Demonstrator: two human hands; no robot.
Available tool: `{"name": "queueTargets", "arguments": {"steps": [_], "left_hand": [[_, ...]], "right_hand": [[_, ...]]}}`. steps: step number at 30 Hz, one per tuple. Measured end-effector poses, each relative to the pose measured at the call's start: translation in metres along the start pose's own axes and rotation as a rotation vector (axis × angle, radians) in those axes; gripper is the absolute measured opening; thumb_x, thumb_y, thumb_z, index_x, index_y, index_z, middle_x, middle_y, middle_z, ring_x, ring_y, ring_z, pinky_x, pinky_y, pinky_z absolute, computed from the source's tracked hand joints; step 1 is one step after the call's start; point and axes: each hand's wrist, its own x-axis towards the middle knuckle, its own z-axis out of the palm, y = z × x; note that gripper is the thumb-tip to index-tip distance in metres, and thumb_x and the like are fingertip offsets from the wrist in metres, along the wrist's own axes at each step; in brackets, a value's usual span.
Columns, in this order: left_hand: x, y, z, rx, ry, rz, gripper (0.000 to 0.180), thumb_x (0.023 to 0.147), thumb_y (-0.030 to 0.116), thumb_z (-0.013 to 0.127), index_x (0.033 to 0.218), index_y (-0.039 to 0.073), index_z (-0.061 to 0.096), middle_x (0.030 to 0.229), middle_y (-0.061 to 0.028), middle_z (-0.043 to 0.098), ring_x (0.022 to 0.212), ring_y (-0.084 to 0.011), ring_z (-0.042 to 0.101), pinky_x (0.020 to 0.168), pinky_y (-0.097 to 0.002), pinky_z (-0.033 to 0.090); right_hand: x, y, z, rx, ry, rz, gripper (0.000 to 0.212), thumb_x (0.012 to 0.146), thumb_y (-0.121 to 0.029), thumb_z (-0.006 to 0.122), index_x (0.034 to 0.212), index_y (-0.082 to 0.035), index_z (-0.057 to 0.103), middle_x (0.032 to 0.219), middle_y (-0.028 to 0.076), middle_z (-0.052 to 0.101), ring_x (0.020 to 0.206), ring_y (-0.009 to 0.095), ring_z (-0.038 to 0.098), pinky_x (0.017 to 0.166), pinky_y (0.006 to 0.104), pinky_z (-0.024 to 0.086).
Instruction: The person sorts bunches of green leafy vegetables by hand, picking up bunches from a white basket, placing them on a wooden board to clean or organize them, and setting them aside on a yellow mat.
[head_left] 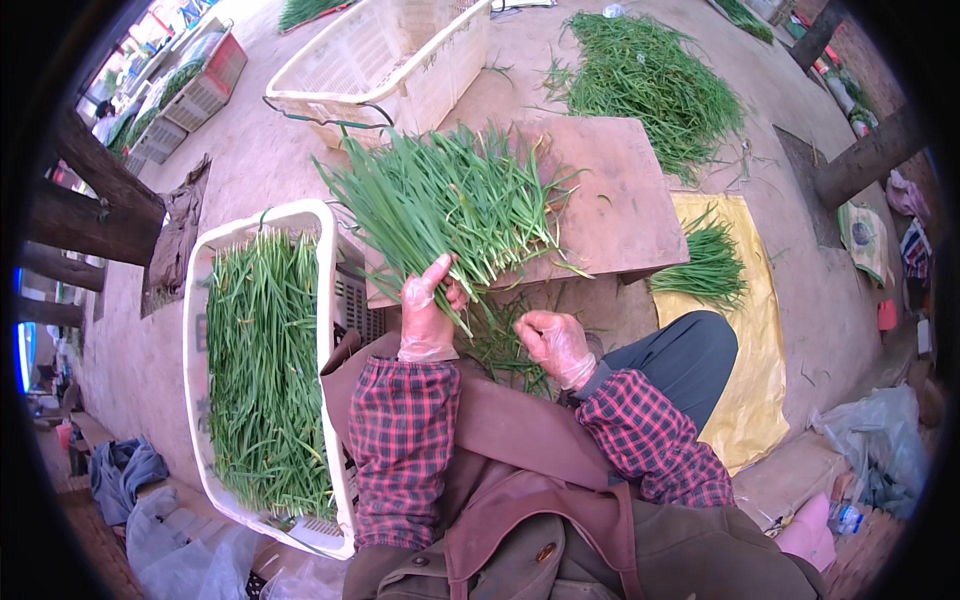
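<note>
My left hand (428,318), in a thin clear glove, is closed around the lower stems of a bunch of garlic chives (398,222). Its long green blades rise to the upper left, over the near left corner of a low reddish table (635,185). More loose chives (500,195) lie on that table, right against the held bunch. My right hand (556,347), gloved as well, is curled closed just below the table's near edge, apart from the bunch. Whatever its fingers may hold is hidden. Loose cut leaves (500,345) lie on the ground between the two hands.
At my left stands a white crate (328,300) filled with chives; another white crate (440,85) is beyond the table. A large chive pile (650,90) covers ground at far right. A smaller bundle (710,262) lies on a yellow sack (750,400). Tree trunks (100,220) flank both sides.
</note>
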Motion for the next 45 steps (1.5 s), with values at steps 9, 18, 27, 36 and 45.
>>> {"name": "queueTargets", "arguments": {"steps": [9,18,27,36,45], "left_hand": [[-0.001,0.002,0.011,0.094,0.004,0.021,0.020,0.085,0.018,0.072,0.094,0.001,0.067,0.072,0.0000,0.053,0.060,-0.0109,0.050,0.053,-0.0238,0.037],[0.009,0.004,0.000,-0.038,0.036,0.114,0.017,0.088,0.015,0.071,0.097,0.001,0.066,0.074,-0.0012,0.054,0.061,-0.0120,0.052,0.050,-0.0254,0.038],[0.013,-0.007,-0.011,-0.063,-0.045,-0.012,0.026,0.090,0.015,0.068,0.111,0.001,0.064,0.103,-0.0100,0.068,0.093,-0.0228,0.066,0.085,-0.0332,0.053],[0.013,-0.003,-0.019,-0.086,0.041,0.100,0.045,0.085,0.004,0.058,0.129,-0.002,0.052,0.110,-0.0164,0.066,0.091,-0.0259,0.066,0.079,-0.0372,0.056],[0.018,0.004,-0.032,-0.322,0.009,0.105,0.045,0.083,0.002,0.052,0.127,-0.001,0.053,0.093,-0.0076,0.061,0.068,-0.0154,0.052,0.054,-0.0267,0.041]], "right_hand": [[0.054,-0.038,0.031,0.576,-0.035,0.170,0.030,0.091,-0.020,0.070,0.111,0.001,0.064,0.081,0.004,0.064,0.063,0.008,0.057,0.058,0.0265,0.047],[-0.035,0.049,0.015,-0.362,-0.305,0.151,0.019,0.089,-0.022,0.064,0.093,-0.005,0.072,0.076,0.012,0.070,0.072,0.031,0.069,0.061,0.0440,0.050],[0.044,-0.030,0.019,0.306,0.026,0.086,0.018,0.091,-0.025,0.067,0.094,-0.007,0.070,0.073,0.015,0.066,0.068,0.035,0.067,0.060,0.0424,0.051],[0.049,-0.015,0.038,0.008,0.254,-0.078,0.014,0.091,-0.019,0.065,0.087,-0.007,0.068,0.075,0.012,0.067,0.064,0.031,0.066,0.056,0.0402,0.051],[0.077,0.011,0.053,-0.317,0.105,-0.004,0.031,0.087,-0.031,0.069,0.070,-0.006,0.061,0.065,0.016,0.064,0.065,0.038,0.065,0.057,0.0485,0.051]]}}
